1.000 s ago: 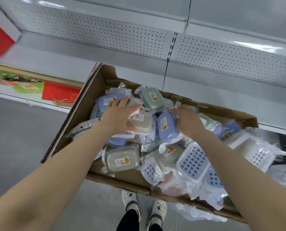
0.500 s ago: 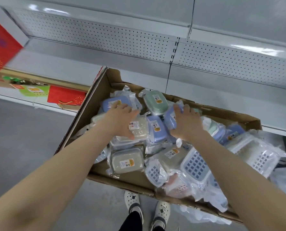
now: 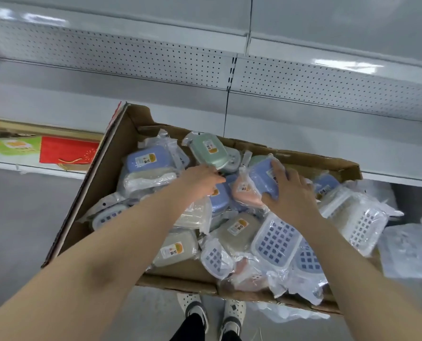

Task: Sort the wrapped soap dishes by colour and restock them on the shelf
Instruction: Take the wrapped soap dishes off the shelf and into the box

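Wrapped soap dishes (image 3: 208,150) of blue, green, beige and pink plastic lie jumbled in an open brown cardboard box (image 3: 111,168) before the white metal shelf (image 3: 303,143). The right hand (image 3: 291,195) has its grip curled round a blue wrapped dish (image 3: 261,175). The grip of the left hand (image 3: 197,179), in the pile, cannot be told. Colour-picking appears underway; next, lifting it clear without snagging neighbouring film.

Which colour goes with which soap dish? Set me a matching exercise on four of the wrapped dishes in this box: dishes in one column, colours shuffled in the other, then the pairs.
Dishes
1. gripped dish, under the right hand
2. far dish, by the back wall of the cardboard box
3. middle dish, between the right hand and the left hand
4. near dish, labelled, by the front wall

Colours
A. beige
B. blue
C. pink
D. green

Pairs: 1-B, 2-D, 3-C, 4-A
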A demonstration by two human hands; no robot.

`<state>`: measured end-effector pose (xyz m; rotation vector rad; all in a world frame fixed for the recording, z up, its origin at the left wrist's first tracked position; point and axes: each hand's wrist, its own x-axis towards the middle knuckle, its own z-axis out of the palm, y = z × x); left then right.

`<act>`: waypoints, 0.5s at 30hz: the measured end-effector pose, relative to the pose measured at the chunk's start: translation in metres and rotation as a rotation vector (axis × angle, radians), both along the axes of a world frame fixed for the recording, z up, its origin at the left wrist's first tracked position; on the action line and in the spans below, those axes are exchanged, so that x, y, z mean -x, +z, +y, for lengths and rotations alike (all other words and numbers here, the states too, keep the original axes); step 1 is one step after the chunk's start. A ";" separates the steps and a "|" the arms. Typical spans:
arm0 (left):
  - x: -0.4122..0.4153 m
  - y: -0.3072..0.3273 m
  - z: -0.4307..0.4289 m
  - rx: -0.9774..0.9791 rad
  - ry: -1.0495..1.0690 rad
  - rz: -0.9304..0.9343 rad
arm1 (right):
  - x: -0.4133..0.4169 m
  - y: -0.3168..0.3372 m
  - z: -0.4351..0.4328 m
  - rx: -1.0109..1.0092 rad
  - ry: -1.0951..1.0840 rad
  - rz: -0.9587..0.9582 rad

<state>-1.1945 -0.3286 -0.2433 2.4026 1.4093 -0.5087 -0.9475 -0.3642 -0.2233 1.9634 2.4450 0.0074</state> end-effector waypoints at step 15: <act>0.008 -0.031 -0.008 -0.206 -0.165 0.075 | -0.005 -0.007 0.000 0.016 -0.069 0.136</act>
